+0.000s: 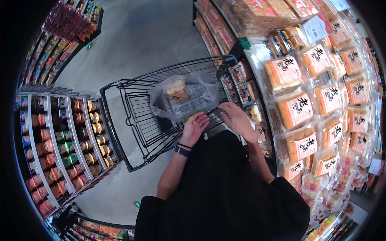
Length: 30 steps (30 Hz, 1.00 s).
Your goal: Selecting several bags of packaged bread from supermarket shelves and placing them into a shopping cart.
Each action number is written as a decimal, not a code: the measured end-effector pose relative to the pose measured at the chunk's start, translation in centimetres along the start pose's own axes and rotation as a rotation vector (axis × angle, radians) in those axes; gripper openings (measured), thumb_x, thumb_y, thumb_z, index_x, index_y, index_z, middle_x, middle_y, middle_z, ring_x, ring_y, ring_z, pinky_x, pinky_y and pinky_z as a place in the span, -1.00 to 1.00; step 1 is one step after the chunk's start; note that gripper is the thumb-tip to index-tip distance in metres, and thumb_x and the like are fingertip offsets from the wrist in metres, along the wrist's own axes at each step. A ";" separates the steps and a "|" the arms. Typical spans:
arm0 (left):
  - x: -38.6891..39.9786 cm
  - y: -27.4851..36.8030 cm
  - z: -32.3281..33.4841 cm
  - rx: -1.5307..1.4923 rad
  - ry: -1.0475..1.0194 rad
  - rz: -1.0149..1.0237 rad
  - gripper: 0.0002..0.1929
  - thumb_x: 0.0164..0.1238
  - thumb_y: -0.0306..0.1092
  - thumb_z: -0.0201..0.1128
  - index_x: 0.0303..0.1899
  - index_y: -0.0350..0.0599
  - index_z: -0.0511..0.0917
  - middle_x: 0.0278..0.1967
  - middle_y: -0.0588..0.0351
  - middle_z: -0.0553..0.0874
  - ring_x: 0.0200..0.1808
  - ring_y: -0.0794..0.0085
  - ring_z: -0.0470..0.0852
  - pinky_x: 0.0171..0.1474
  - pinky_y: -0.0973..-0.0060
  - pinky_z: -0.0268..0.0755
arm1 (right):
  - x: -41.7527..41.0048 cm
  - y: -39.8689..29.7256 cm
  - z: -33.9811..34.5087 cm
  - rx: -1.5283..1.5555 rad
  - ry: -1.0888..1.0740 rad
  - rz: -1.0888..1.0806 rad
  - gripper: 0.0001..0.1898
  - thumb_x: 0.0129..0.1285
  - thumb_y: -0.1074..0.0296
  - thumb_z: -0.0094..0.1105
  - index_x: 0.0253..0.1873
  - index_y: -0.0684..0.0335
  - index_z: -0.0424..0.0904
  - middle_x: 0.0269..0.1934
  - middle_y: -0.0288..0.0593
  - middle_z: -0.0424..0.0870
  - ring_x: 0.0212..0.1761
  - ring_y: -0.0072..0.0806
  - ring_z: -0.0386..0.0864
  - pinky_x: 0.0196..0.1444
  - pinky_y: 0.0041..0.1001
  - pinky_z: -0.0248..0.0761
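Note:
A black wire shopping cart (141, 102) stands in front of my body. Inside it a translucent plastic bag (208, 86) lies spread open, with a packaged loaf of bread (177, 91) in it. My left hand (195, 128) is at the cart's near side, palm turned up and fingers apart, close to the bag's edge. My right hand (236, 119) hovers over the near rim beside it, thumb and fingers apart and curved. Its fingertips are close to the dark rim; whether they touch it is unclear. Neither hand visibly holds anything.
To the right, a display (294, 110) is stacked with wrapped bread loaves bearing printed labels and price cards. Shelves of jars and packs (64, 144) stand on the left. Grey floor (144, 30) runs beyond the cart. More packaged goods (217, 27) fill the rack ahead.

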State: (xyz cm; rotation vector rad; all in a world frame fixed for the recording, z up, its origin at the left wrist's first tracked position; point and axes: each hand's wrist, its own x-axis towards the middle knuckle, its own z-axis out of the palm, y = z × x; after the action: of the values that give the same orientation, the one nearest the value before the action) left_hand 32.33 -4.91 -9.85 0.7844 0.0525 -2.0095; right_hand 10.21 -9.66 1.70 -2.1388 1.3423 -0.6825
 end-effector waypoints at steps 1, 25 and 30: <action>-0.5 0.5 -1.0 -0.032 0.041 0.010 -0.61 0.65 -0.17 0.01 0.23 -0.27 0.50 0.10 -0.02 0.69 0.21 0.19 0.65 0.36 0.23 0.45 | 0.7 0.2 1.4 -0.025 -0.058 -0.022 -0.72 0.33 0.48 0.25 0.11 0.32 0.63 0.06 0.07 0.66 0.08 0.04 0.63 0.15 -0.15 0.51; -9.6 -1.4 -5.4 -0.506 0.493 0.475 -0.67 0.59 -0.24 0.09 0.17 -0.25 0.53 0.09 0.00 0.67 0.20 0.18 0.61 0.44 0.18 0.37 | 21.9 13.9 30.4 0.197 -0.460 0.467 -0.36 0.32 0.25 0.24 0.44 0.35 0.34 0.36 0.29 0.48 0.43 0.12 0.44 0.45 -0.14 0.34; -6.9 -1.7 -3.4 -0.539 0.490 0.459 -0.70 0.58 -0.26 0.11 0.15 -0.24 0.53 0.09 -0.02 0.66 0.23 0.17 0.58 0.47 0.17 0.33 | 23.8 16.6 31.6 0.098 -0.376 0.252 -0.45 0.29 0.32 0.22 0.37 0.29 0.41 0.32 0.24 0.47 0.36 0.14 0.48 0.40 -0.09 0.39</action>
State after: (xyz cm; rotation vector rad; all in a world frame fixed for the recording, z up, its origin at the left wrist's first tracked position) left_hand 35.12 2.39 -9.19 0.8217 0.6142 -1.2507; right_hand 29.20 -32.52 -29.20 -1.8619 1.3067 -0.2255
